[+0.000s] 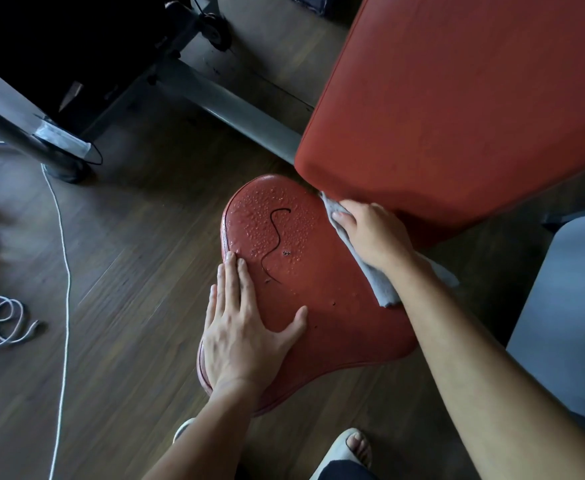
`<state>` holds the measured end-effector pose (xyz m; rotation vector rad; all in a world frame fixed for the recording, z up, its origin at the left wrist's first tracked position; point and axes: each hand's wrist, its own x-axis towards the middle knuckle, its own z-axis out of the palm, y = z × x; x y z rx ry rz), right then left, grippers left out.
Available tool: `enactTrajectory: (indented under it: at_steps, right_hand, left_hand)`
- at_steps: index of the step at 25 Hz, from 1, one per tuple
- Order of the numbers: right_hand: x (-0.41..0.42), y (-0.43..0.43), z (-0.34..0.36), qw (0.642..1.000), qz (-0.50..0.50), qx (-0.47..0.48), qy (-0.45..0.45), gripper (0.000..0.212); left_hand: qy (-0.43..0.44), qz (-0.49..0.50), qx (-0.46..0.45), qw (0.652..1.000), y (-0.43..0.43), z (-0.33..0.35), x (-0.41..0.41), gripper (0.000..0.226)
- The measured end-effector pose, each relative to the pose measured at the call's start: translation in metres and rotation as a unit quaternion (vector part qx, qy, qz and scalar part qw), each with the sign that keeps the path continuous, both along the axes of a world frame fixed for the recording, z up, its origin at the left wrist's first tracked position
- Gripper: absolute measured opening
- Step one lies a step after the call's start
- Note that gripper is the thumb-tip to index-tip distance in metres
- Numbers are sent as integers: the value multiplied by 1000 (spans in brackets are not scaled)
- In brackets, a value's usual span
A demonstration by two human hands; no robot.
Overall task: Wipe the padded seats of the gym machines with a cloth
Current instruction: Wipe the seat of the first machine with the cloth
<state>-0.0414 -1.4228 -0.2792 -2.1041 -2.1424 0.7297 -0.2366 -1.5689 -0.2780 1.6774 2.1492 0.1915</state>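
Backrest (pixel 457 98): as we look down, it fills 1 o'clock, red and tilted, its lower end just beside the seat (pixel 319 299).
Seat: red, at centre; we see droplets over its 11 o'clock part.
Left hand (pixel 242 334): flat on the seat's 8 o'clock edge, fingers straight and together, thumb spread.
Right hand (pixel 374 233): at the seat's 2 o'clock edge, curled round the cloth (pixel 384 289), pressing it down.
Cloth: grey, trailing toward 5 o'clock under our wrist.
Thread (pixel 273 237): dark, wavy, among the droplets.

No legible text, labels or numbers anywhere
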Motion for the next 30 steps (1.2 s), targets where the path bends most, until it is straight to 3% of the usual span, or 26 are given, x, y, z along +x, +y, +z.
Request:
enactTrajectory:
  at_steps: [8,12,18,22,26,30]
  right_hand:
    - [-14,7,-2,997,46,53,21,25]
    - [-52,55,-4,990,119,-5,79,27]
    - [-17,38,-8,996,73,-25,38,31]
    - [-30,51,-8,992,98,-54,58,29]
    - [-51,62,-4,991,102,-41,74,29]
    - [-38,37,-2,997,81,4,21,27]
  left_hand:
    - [-5,12,20,1000,-2,0,0,107]
    - [-5,15,25,1000,-2,-4,-1,104]
    - [-5,22,29,999,-2,-3,0,101]
    - [-3,24,34,999,-3,-3,1,99]
    - [-4,19,34,999,-2,-2,0,99]
    - [-15,17,38,999,-2,1,2,101]
